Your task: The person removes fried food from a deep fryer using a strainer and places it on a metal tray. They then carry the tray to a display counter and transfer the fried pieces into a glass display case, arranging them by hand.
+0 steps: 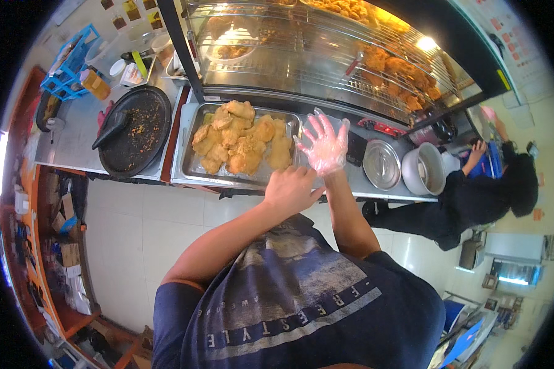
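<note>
My right hand (325,145) wears a clear plastic glove and is raised with its fingers spread, holding nothing. My bare left hand (293,189) is at the right wrist, its curled fingers at the glove's cuff (328,169); the fingertips are partly hidden. Just left of the gloved hand, a rectangular metal tray (254,182) holds several pieces of fried chicken (247,145) in golden batter. The tray rests on the counter before me.
A glass-fronted warming cabinet (277,55) with fried food stands behind the tray. To the left is a dark stone mortar (150,129) with a pestle (113,130). A metal lid (382,165) and pot (424,169) sit right, near a person in black (471,203).
</note>
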Action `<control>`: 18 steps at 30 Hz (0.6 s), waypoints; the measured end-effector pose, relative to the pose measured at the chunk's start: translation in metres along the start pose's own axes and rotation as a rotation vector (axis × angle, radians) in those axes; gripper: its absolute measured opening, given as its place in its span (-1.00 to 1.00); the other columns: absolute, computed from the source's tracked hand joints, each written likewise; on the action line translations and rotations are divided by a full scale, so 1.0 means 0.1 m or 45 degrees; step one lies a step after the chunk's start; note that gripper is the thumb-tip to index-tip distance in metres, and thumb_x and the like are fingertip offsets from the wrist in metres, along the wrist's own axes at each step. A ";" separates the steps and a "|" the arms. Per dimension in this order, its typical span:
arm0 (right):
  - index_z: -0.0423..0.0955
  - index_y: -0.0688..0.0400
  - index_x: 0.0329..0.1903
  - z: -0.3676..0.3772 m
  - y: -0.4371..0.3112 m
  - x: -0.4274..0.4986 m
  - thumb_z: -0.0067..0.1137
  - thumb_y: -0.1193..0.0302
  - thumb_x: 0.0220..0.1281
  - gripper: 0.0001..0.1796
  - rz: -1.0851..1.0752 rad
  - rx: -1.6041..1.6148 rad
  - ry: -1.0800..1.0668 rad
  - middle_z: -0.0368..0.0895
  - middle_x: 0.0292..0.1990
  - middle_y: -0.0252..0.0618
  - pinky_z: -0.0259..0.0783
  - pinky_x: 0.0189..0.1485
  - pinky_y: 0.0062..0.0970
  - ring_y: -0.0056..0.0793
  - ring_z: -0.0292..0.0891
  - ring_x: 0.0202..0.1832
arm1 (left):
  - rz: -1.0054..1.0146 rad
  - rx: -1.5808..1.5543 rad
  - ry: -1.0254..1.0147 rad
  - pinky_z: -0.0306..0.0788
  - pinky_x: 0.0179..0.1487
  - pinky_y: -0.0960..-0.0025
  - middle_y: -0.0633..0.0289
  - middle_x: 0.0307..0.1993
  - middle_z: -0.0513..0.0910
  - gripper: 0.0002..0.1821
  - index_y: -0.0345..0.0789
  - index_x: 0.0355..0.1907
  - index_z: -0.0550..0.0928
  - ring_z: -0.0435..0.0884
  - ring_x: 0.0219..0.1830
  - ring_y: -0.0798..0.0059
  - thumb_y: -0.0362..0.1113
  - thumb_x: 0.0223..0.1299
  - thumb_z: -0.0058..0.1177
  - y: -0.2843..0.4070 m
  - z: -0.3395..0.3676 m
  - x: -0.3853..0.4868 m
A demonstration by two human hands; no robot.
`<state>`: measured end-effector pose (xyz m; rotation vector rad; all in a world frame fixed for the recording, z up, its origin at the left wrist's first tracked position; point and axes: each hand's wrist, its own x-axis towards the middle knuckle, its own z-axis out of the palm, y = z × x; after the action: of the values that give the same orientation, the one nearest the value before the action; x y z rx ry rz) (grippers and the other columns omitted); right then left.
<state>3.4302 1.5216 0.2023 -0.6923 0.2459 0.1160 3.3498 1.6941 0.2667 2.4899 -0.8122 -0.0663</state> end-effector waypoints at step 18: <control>0.60 0.02 0.14 -0.47 0.16 1.02 0.10 0.08 0.42 -0.59 0.178 -2.448 -0.467 0.65 0.08 -0.11 0.58 0.00 -0.20 -0.09 0.67 -0.08 | -0.268 -0.425 0.041 0.57 -0.07 0.15 0.08 -0.20 0.70 -0.77 -0.21 -0.05 0.67 0.70 -0.15 0.10 -0.15 0.37 0.14 -0.77 0.18 -0.34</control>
<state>3.5165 1.5064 0.1310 -2.5236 -0.2825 0.6428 3.3595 1.7575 0.2096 2.2419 -0.4772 -0.2164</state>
